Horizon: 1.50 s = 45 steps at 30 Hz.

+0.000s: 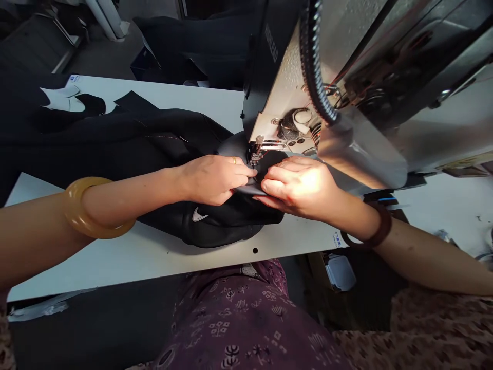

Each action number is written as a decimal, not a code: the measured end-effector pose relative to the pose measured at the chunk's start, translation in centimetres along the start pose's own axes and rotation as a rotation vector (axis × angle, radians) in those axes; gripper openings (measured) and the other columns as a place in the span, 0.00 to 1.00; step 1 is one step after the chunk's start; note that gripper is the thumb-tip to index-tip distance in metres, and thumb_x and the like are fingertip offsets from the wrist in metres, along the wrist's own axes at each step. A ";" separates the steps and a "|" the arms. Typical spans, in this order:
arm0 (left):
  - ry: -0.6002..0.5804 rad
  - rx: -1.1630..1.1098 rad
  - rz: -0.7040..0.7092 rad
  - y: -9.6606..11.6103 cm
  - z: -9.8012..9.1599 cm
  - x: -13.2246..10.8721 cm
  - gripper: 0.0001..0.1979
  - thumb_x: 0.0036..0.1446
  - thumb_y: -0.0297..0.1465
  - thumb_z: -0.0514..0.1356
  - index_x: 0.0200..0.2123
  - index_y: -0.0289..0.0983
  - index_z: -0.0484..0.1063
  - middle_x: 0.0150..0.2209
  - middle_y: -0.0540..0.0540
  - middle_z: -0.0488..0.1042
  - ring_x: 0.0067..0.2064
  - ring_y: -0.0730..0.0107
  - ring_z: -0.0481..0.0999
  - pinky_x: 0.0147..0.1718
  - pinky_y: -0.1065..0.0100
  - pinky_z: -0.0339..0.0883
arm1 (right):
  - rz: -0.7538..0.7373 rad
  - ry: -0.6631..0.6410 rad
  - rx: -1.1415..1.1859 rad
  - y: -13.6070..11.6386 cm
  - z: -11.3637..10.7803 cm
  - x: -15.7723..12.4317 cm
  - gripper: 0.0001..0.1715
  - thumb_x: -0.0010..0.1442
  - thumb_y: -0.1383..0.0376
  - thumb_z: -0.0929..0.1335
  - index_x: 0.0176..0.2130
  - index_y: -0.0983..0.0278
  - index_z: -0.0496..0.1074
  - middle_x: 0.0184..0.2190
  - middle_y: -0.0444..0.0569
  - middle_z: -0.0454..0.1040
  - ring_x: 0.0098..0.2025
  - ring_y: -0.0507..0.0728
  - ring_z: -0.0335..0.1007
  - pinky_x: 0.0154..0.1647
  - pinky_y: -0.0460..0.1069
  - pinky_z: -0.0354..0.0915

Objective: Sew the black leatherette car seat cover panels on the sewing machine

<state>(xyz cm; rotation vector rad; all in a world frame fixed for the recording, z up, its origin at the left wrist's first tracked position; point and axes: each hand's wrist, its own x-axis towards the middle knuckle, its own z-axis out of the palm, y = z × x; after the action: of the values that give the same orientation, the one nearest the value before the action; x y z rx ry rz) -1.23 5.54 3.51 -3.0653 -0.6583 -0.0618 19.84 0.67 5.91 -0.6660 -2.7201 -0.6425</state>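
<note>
1. Left hand (211, 179) and right hand (302, 185), fingers narrowed, hold smooth black fabric (231, 226) on the white worktop (138, 252) by the silver presser foot (254, 153).
2. Uneven pulling could pucker it; straying fingers risk pricks.

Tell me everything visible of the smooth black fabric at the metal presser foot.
The smooth black fabric looks soft, lying folded and rumpled across the white tabletop, its right part at the silver metal presser foot. It bears a white curved mark near the front and a thin reddish stitch line farther back. The bare left hand and right hand touch it near the foot.
</note>
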 end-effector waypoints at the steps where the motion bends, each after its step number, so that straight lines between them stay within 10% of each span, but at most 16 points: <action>1: -0.016 -0.007 0.005 0.1 0.1 -0.2 0.19 0.52 0.24 0.51 0.45 0.39 0.75 0.55 0.51 0.72 0.56 0.69 0.70 0.49 0.71 0.67 | -0.001 0.003 -0.032 -0.1 0.1 0.1 0.19 0.65 0.58 0.62 0.25 0.63 0.68 0.21 0.45 0.66 0.25 0.52 0.61 0.28 0.50 0.58; 22: -0.056 0.272 -0.103 3.3 -0.8 0.3 0.22 0.58 0.32 0.54 0.55 0.30 0.68 0.49 0.40 0.75 0.46 0.58 0.75 0.40 0.61 0.68 | 0.237 -0.097 0.296 0.2 1.7 -3.5 0.21 0.66 0.54 0.59 0.37 0.65 0.72 0.37 0.52 0.75 0.36 0.55 0.68 0.38 0.51 0.62; 28: -0.074 0.248 -0.112 2.8 -1.2 0.3 0.24 0.54 0.28 0.54 0.55 0.34 0.69 0.50 0.44 0.75 0.47 0.58 0.74 0.42 0.62 0.71 | 1.071 0.412 0.737 -0.1 6.4 -8.7 0.22 0.64 0.52 0.58 0.40 0.65 0.70 0.39 0.53 0.74 0.41 0.56 0.70 0.46 0.52 0.65; 32: 0.036 0.178 -0.070 2.1 -0.3 0.0 0.27 0.48 0.20 0.51 0.52 0.34 0.72 0.50 0.44 0.76 0.47 0.61 0.74 0.44 0.64 0.73 | 1.608 0.288 1.412 -0.9 11.7 -9.6 0.13 0.57 0.59 0.64 0.37 0.67 0.70 0.38 0.51 0.74 0.38 0.53 0.69 0.41 0.48 0.66; 39: 0.195 -0.020 -0.061 0.5 0.9 -0.5 0.27 0.50 0.19 0.47 0.51 0.33 0.74 0.46 0.46 0.78 0.47 0.67 0.75 0.48 0.67 0.71 | 1.501 0.379 1.735 0.4 16.3 -4.3 0.19 0.57 0.52 0.63 0.35 0.66 0.71 0.33 0.48 0.76 0.37 0.53 0.69 0.40 0.46 0.66; 45: 0.141 -0.206 -0.143 -0.3 -0.2 -0.2 0.26 0.48 0.18 0.47 0.46 0.37 0.76 0.41 0.48 0.79 0.44 0.67 0.76 0.47 0.67 0.70 | 1.376 0.274 1.793 1.4 15.1 -4.9 0.22 0.61 0.51 0.64 0.38 0.67 0.72 0.33 0.49 0.75 0.35 0.53 0.71 0.40 0.50 0.68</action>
<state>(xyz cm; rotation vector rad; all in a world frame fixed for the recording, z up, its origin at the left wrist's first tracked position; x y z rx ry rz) -1.59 5.74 3.70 -3.1602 -0.9135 -0.3658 22.44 7.18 -8.39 -1.2177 -1.0196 1.5523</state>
